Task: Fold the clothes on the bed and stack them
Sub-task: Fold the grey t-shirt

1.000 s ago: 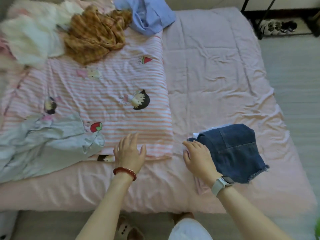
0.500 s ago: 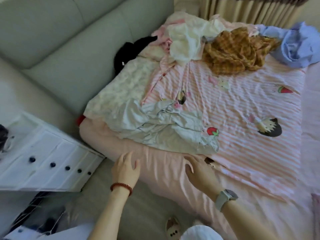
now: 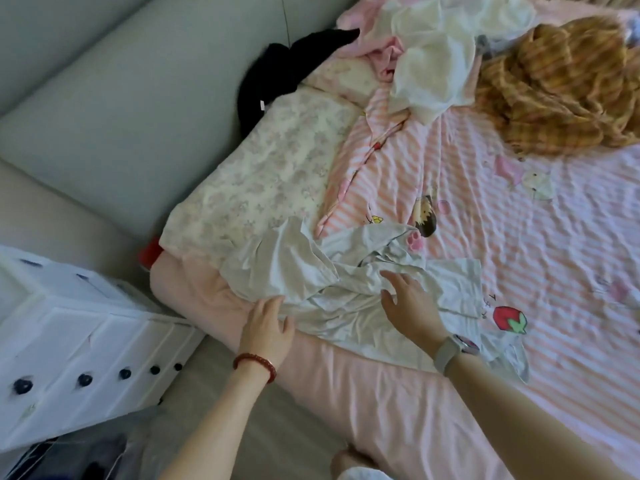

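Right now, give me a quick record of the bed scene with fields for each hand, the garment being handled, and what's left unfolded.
left hand: open, at the grey garment's near edge
right hand: open, flat on the garment
garment: pale grey, crumpled, near bed edge
unfolded pile: white garment, plaid shirt, black garment
surface: striped pink blanket

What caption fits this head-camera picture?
Both hands, left and right, reach a crumpled pale grey garment on the bed.

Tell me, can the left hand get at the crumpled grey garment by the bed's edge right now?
Probably yes: the left hand already lies at the grey garment's near edge, fingers straight, with nothing between them.
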The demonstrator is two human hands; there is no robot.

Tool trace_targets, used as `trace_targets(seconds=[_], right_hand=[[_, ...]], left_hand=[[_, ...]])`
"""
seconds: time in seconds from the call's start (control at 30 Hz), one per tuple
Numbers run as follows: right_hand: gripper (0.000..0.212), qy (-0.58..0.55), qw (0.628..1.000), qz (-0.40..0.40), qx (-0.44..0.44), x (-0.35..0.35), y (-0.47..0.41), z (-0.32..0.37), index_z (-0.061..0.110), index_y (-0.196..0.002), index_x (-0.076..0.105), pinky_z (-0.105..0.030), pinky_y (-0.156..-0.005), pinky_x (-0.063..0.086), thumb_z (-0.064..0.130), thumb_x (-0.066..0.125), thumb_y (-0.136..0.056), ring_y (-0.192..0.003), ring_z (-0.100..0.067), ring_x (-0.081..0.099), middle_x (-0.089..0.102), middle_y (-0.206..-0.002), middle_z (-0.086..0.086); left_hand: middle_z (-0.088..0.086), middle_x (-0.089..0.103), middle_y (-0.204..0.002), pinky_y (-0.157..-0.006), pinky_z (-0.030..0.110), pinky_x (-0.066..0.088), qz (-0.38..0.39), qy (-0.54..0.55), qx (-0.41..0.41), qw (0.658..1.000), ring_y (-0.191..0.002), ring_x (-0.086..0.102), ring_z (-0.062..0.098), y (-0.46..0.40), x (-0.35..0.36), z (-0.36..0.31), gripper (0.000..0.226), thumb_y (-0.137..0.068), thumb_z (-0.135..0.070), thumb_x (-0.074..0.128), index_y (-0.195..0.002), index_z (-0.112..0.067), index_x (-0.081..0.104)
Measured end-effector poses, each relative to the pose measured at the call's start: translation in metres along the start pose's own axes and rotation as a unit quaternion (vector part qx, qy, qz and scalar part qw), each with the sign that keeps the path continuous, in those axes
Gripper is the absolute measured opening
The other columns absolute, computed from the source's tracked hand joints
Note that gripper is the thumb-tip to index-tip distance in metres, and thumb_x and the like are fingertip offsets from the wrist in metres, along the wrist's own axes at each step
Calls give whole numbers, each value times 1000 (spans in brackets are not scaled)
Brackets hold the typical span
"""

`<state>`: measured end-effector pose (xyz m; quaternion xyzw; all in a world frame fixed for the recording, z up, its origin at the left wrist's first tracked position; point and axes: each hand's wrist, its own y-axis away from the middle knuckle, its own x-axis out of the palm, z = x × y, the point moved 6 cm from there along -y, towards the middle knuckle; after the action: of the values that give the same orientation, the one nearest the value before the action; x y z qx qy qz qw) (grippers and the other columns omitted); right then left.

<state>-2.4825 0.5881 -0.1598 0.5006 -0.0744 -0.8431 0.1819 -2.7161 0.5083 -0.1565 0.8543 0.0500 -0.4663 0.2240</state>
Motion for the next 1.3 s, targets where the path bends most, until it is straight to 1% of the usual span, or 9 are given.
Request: trace_targets(seconds=[0.3,0.4,0.5,0.6,0.77,0.87,0.97,1.1,1.3], right_hand=[[68,199,977,67,-43,36,-132,-4,25,-149,3,-56,-113,-1,44,39,-96,-145,-19,-6,-7,-158,2],[72,230,967,100,-48,51,-154,-8,26,-149,-6,-56,-112,-9,50,36,-95,-145,-17,-11,-4,-158,2],[57,260,956,127,-55,62,-155,-6,20,-147,20,-51,-115,-1,42,36,-97,-143,-19,17,39,-146,-1],[33,219,963,134,-82,69,-130,8,17,-122,53,-35,-99,36,29,35,-98,-116,-22,51,62,-118,-3],[7,153,971,151,-106,95,-22,27,14,-83,67,-26,-70,46,20,65,-82,-77,-23,64,69,-81,-4],[35,118,956,267,19,129,33,9,26,-127,52,-29,-96,36,29,41,-93,-119,-20,50,55,-128,2],[48,38,975,190,110,129,37,9,28,-142,33,-27,-90,38,37,41,-95,-122,-17,46,44,-138,5],[72,6,985,164,52,143,3,47,28,-147,17,-34,-102,35,49,52,-88,-131,-19,32,33,-145,2],[46,89,971,220,-41,184,-2,85,17,-123,49,-35,-87,36,49,44,-91,-107,-25,50,53,-117,-4]], left_hand=[[5,-12,-156,-114,48,9,52,-163,55,984,-143,-8,28,-168,19,-8,98,-80,-59,56,-147,-33,-11],[8,18,-154,-113,48,8,89,-152,28,984,-142,10,27,-198,21,0,93,-81,-55,58,-148,-27,-1],[6,57,-128,-101,33,32,82,-26,98,991,-117,50,25,-202,14,-1,44,-92,-32,55,-133,-17,48],[-10,66,-98,-74,13,41,171,88,131,973,-95,60,12,-173,13,7,19,-93,-21,54,-107,-20,66],[-11,62,-101,-79,18,39,495,-126,181,841,-102,56,9,-92,43,58,23,-89,-31,54,-107,-26,68],[-8,61,-112,-85,19,39,418,-102,155,889,-103,55,10,-99,33,76,26,-87,-29,58,-112,-25,66],[3,55,-119,-94,30,35,212,-96,209,950,-112,49,24,-134,16,69,35,-85,-23,63,-120,-18,60],[-3,36,-139,-103,40,27,247,-232,285,897,-128,27,22,-157,40,66,60,-81,-40,63,-136,-32,41],[-6,46,-122,-96,32,28,313,-248,338,852,-116,38,17,-142,53,94,73,-69,-72,57,-128,-31,49]])
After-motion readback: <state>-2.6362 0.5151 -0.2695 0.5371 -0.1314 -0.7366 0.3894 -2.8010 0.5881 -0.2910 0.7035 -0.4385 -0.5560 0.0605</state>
